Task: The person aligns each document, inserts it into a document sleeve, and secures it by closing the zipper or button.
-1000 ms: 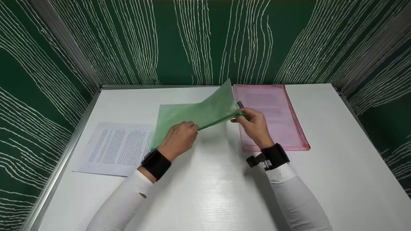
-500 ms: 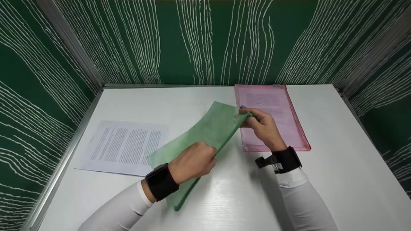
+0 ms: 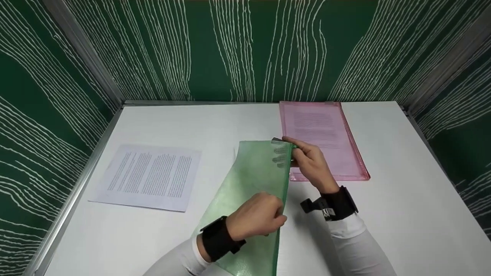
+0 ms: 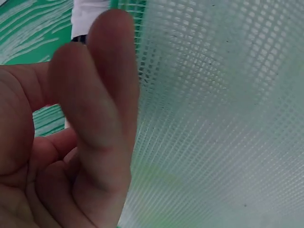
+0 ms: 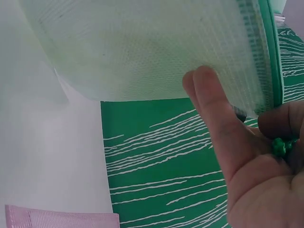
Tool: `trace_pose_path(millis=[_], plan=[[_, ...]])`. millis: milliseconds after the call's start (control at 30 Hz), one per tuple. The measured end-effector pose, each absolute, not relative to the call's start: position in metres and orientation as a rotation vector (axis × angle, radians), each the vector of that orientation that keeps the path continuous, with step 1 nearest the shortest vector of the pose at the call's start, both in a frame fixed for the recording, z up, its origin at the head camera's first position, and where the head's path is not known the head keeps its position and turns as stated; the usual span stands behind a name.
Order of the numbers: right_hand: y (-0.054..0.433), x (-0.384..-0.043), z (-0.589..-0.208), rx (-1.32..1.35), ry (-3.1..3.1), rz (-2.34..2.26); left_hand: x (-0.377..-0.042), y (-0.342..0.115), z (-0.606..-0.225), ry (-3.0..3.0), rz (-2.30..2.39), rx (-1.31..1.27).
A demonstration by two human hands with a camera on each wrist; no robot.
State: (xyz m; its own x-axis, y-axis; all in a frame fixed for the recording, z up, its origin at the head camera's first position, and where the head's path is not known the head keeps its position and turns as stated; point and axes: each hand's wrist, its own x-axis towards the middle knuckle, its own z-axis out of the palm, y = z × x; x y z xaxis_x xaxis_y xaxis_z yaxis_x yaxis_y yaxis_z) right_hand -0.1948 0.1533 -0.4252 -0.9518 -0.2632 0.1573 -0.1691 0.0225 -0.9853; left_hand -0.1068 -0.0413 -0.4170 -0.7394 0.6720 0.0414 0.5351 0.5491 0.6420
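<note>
A translucent green mesh zip folder (image 3: 257, 168) is held over the table, its zip edge running lengthwise on the right. My right hand (image 3: 312, 165) grips its far right corner, with several fingers showing through the mesh from beneath. In the right wrist view, a small green piece (image 5: 281, 147) lies against the palm of that hand (image 5: 251, 161). My left hand (image 3: 257, 216) lies over the folder with curled fingers at the zip edge. The left wrist view shows this hand (image 4: 85, 133) beside the mesh (image 4: 213, 104); the exact pinch point is hidden.
Printed paper (image 3: 147, 176) lies on the white table (image 3: 126, 237) at left. A pink zip folder (image 3: 337, 161) with a printed sheet inside lies at back right, partly behind my right hand. Green walls (image 3: 264, 50) with white lines enclose the back and sides.
The green folder has swung from lying crosswise to pointing lengthwise toward me, uncovering the paper. My left hand has moved right and nearer; my right hand has moved slightly right and nearer.
</note>
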Motion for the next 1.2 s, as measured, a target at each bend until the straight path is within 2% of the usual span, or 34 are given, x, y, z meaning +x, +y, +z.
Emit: trace_pose_path(millis=[167,367,600,867,1200], plan=[[0.152,-0.191,-0.427,-0.439,2.254,-2.064,-0.118,-0.034,-0.417,2.738,1.033,1.035],[0.151,-0.189,-0.433,-0.469,2.332,-2.008,-0.152,-0.031,-0.418,3.017,1.37,1.037],[0.148,-0.189,-0.434,-0.52,2.345,-2.005,-0.183,-0.033,-0.43,2.917,1.404,1.057],[0.151,-0.187,-0.438,-0.549,2.386,-1.901,-0.194,-0.037,-0.435,2.899,1.499,0.985],[0.163,-0.174,-0.437,-0.776,2.382,-1.808,-0.194,-0.032,-0.436,3.037,1.37,1.007]])
